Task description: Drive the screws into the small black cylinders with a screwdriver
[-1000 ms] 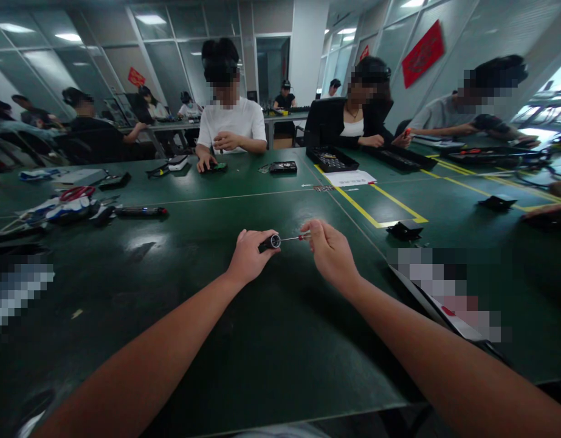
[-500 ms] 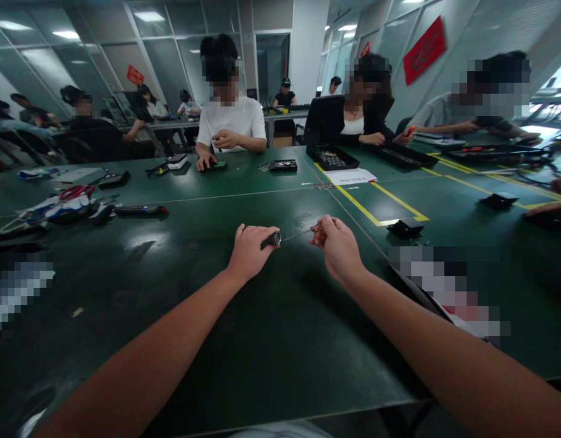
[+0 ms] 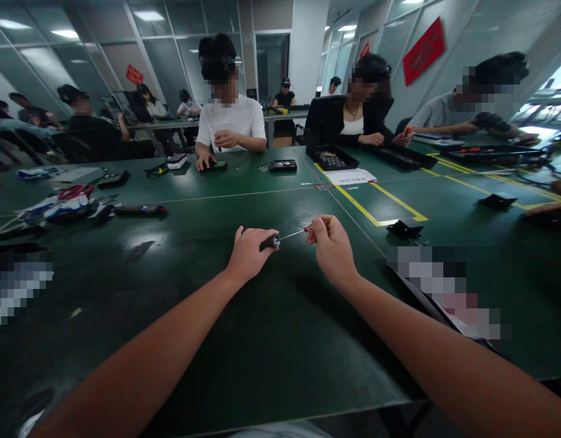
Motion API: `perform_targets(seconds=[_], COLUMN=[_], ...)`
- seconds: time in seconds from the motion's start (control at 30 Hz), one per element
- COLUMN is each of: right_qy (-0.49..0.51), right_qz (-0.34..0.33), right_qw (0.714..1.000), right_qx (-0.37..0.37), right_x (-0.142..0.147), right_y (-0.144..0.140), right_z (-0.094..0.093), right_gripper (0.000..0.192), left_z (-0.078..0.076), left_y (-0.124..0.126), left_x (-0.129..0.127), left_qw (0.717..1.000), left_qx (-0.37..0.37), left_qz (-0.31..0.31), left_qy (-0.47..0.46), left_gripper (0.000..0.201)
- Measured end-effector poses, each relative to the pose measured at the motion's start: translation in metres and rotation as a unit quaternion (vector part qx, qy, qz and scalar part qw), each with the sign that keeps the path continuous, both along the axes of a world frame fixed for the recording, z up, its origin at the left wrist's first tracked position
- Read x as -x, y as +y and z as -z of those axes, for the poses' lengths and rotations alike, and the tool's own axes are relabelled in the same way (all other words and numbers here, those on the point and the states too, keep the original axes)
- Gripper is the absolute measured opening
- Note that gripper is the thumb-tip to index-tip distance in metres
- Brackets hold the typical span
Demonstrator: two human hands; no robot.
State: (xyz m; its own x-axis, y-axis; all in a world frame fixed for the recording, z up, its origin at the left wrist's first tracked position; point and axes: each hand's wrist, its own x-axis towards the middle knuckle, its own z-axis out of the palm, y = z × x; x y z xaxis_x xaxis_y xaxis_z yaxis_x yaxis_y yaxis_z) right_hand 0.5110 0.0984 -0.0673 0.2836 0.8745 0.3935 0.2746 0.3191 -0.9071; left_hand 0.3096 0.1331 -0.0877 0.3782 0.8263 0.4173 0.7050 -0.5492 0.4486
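Note:
My left hand point(image 3: 249, 250) is closed around a black screwdriver handle point(image 3: 270, 241) whose silver end faces right. A thin metal bit point(image 3: 293, 233) with a red band runs from that end to my right hand point(image 3: 331, 246), which pinches the bit's far end between its fingertips. Both hands hover just above the dark green table point(image 3: 271, 340), near its middle. I cannot tell whether the bit sits inside the handle or only touches it.
A black pen-like tool point(image 3: 140, 210) and a pile of cables and gloves point(image 3: 61, 205) lie at the left. Small black parts point(image 3: 404, 229) sit to the right by yellow floor-tape lines point(image 3: 366, 213). People work across the table with black trays point(image 3: 331, 159).
My right hand has risen slightly and shifted a little left, tilting the bit upward at its far end. My left hand keeps its grip on the handle.

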Motion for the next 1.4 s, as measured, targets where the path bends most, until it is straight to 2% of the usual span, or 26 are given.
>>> perform_targets(seconds=[0.2,0.37,0.5,0.8,1.03,1.27,1.4], right_qy=[-0.068,-0.117,-0.116,-0.132,-0.161,-0.162,-0.154], right_qz=[0.005,0.040,0.054,0.011,0.032,0.048,0.049], right_qw=[0.998,0.992,0.992,0.991,0.986,0.986,0.986], right_qx=[-0.003,-0.009,-0.015,-0.020,-0.022,-0.020,-0.028], right_x=[0.002,0.000,-0.001,0.003,0.001,0.000,0.000], right_y=[-0.006,-0.007,-0.006,-0.010,-0.010,-0.010,-0.010], right_z=[-0.007,-0.009,-0.010,-0.011,-0.014,-0.015,-0.015], right_gripper=[0.019,0.017,0.018,0.015,0.015,0.016,0.018], left_z=[-0.003,-0.001,-0.001,-0.005,-0.004,-0.004,-0.005], left_y=[-0.002,0.000,0.001,-0.002,-0.002,-0.001,-0.001], left_x=[-0.002,-0.001,-0.001,-0.002,-0.001,-0.002,-0.004], left_qw=[1.000,1.000,1.000,0.999,0.999,0.999,0.997], left_qx=[0.010,0.024,0.027,0.028,0.026,0.036,0.044], left_qz=[0.000,0.004,0.004,0.015,0.017,0.012,0.006], left_qy=[0.003,0.005,0.007,0.023,0.021,0.000,-0.063], left_gripper=[0.033,0.035,0.036,0.033,0.034,0.036,0.031])
